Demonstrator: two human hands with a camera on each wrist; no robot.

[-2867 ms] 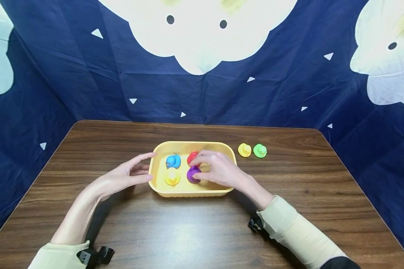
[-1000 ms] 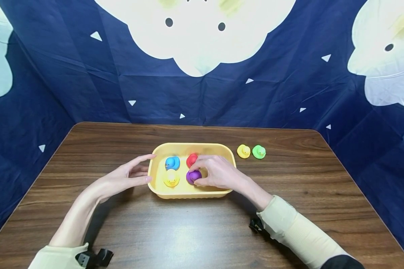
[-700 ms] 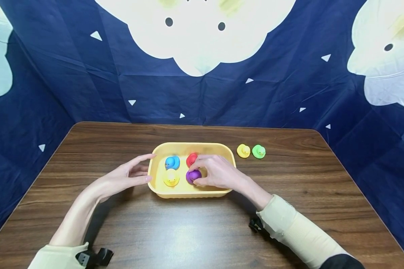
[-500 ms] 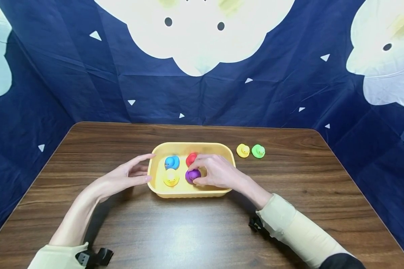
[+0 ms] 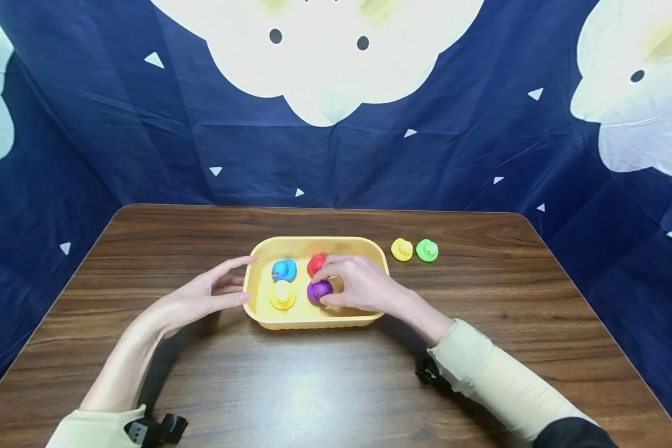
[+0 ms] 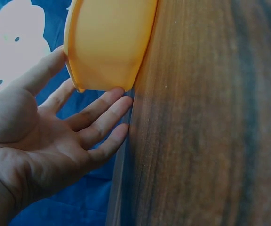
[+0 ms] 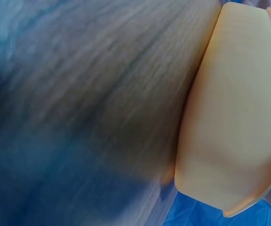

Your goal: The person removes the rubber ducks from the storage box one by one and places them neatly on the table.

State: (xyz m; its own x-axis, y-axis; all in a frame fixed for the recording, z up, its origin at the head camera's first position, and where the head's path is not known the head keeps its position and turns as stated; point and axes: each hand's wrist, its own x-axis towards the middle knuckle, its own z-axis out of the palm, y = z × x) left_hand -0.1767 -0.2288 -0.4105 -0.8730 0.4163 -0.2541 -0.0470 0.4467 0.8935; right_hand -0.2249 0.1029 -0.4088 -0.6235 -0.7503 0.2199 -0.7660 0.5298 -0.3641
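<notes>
A yellow plastic tub (image 5: pixel 313 319) stands on the wooden table, with rubber ducks inside. My right hand (image 5: pixel 364 283) reaches in over its right side and pinches the purple duck (image 5: pixel 320 290) between thumb and fingers. The red duck (image 5: pixel 316 264) sits just behind it, partly covered by that hand. On the left half of the tub are a blue duck (image 5: pixel 284 270) and a yellow duck (image 5: pixel 282 295). My left hand (image 5: pixel 207 292) touches the tub's left end with extended, spread fingers. In the right wrist view, the tub's wall (image 7: pixel 234 108) hides most of the right hand.
Outside the tub, to its back right, a second yellow duck (image 5: pixel 402 249) and a green duck (image 5: pixel 427 250) sit side by side on the table (image 5: pixel 481 280). A dark blue cloth (image 5: pixel 269 155) with white cloud shapes hangs behind the table.
The purple duck has turned a little within my right fingers, while staying at nearly the same spot in the tub. My left hand keeps its place. The head view has shifted slightly.
</notes>
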